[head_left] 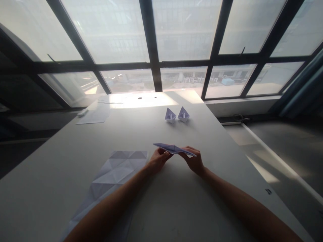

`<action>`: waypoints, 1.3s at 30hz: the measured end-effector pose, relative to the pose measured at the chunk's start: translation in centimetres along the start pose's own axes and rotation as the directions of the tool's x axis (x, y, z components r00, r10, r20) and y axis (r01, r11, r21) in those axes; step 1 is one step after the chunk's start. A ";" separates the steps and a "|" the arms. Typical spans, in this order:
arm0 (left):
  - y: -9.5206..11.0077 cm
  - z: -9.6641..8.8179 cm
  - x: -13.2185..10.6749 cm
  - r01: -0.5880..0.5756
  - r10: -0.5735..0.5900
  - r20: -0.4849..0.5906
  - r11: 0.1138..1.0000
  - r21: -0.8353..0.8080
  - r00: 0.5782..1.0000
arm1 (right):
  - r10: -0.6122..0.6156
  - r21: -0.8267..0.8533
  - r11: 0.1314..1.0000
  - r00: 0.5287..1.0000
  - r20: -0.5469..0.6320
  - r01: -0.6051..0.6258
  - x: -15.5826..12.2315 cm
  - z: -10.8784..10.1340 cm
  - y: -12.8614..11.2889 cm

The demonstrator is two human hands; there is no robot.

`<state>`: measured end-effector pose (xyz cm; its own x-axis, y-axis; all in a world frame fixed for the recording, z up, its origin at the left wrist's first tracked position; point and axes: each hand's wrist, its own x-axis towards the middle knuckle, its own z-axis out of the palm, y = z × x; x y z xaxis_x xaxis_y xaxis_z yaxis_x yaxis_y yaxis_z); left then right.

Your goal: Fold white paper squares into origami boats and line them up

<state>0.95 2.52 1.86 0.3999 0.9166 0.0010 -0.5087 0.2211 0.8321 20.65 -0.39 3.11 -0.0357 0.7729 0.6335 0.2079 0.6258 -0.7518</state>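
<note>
Both my hands hold a flat, folded piece of pale paper (pixel 174 148) just above the white table (pixel 214 148). My left hand (pixel 157 160) pinches its left part with closed fingers. My right hand (pixel 194 160) grips its right part, fingers curled round the edge. Two finished paper boats (pixel 170 115) (pixel 183 114) stand side by side farther back on the table, beyond my hands.
A creased, unfolded sheet of paper (pixel 113 174) lies flat to the left of my left forearm. More sheets (pixel 94 114) rest at the far left corner. Large windows with dark frames (pixel 156 64) rise behind the table. The floor drops away on the right.
</note>
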 end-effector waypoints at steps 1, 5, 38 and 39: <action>-0.2 -0.1 0.1 0.000 0.000 -0.016 1.000 0.021 1.000 | 0.005 0.000 1.000 1.000 -0.002 -0.005 0.0 0.0 0.0; -0.7 -0.5 0.3 0.032 -0.022 -0.163 0.998 0.058 0.986 | 0.049 -0.020 0.999 0.999 0.002 -0.049 -0.3 0.0 0.3; -0.1 0.5 0.0 -0.078 0.109 -0.339 0.991 0.105 0.934 | 0.473 0.106 0.840 0.815 0.335 -0.531 0.1 0.4 1.1; 0.0 0.7 -0.2 -0.041 0.084 -0.309 0.989 0.143 0.947 | 0.454 0.079 0.855 0.814 0.362 -0.512 0.0 0.4 1.0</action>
<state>1.39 2.13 2.21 0.1004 0.9898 -0.1011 -0.4101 0.1337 0.9022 20.43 0.30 2.32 -0.2882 0.9514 0.1084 0.1184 0.1477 -0.9819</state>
